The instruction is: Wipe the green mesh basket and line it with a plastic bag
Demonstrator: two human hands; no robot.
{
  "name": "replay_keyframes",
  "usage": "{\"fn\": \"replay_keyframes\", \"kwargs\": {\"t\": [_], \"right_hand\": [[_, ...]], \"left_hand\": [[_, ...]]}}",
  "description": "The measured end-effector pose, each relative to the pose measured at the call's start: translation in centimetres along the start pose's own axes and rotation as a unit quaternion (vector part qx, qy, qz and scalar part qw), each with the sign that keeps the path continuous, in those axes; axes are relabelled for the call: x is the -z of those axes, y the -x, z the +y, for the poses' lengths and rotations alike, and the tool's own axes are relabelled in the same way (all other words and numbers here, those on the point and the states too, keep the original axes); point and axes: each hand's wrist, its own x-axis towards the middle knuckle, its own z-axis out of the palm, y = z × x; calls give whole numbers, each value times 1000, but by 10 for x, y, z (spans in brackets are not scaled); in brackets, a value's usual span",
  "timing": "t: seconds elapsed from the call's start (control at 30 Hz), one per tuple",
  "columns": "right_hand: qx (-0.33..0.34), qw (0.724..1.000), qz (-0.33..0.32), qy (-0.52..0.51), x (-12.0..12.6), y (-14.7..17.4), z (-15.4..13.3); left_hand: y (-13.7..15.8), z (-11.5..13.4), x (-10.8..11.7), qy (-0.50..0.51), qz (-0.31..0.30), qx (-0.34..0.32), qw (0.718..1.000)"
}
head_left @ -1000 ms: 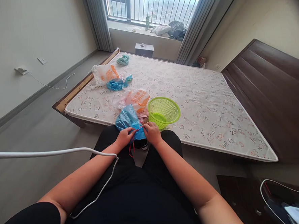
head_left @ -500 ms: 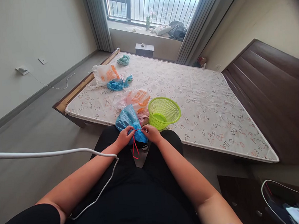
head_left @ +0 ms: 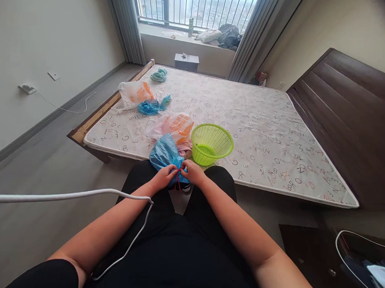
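A crinkled blue plastic bag [head_left: 164,152] rests at the mattress's near edge — bulging, its neck gathered. A thin red string [head_left: 178,179] wraps that neck — loose ends dangling below.

A mattress [head_left: 243,115] lies on a bed frame [head_left: 81,133], with the headboard [head_left: 357,121] along its right side and the window [head_left: 197,4] beyond its far end. A basket [head_left: 211,143] stands on the mattress near its front edge. Left of the basket lies a bag [head_left: 165,152], with a second bag [head_left: 174,124] just behind it. Both hands, left hand [head_left: 163,177] and right hand [head_left: 192,172], meet at the front of the near bag. Further back on the left lie two more bags [head_left: 142,99]. A small cabinet [head_left: 186,62] stands between mattress and window.
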Motion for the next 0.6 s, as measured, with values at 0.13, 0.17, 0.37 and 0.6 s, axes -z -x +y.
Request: {"fn": "replay_keyframes", "kwargs": {"t": [0.13,0.17,0.37,0.6], "right_hand": [[-21,999,-15,35,-1,3,-8],[-24,999,-14,40,-1,4,-11],[-83,996,-7,39,-2,5,-20],[-118,991,-16,63,3,3,-13]], "left_hand": [[-1,-1,-2,-8,-50,-4,999],[-1,-2,-3,-3,-56,-4,998],[-2,-1,-1,43,-78,-27,996],[2,3,1,73,-82,-43,993]]}}
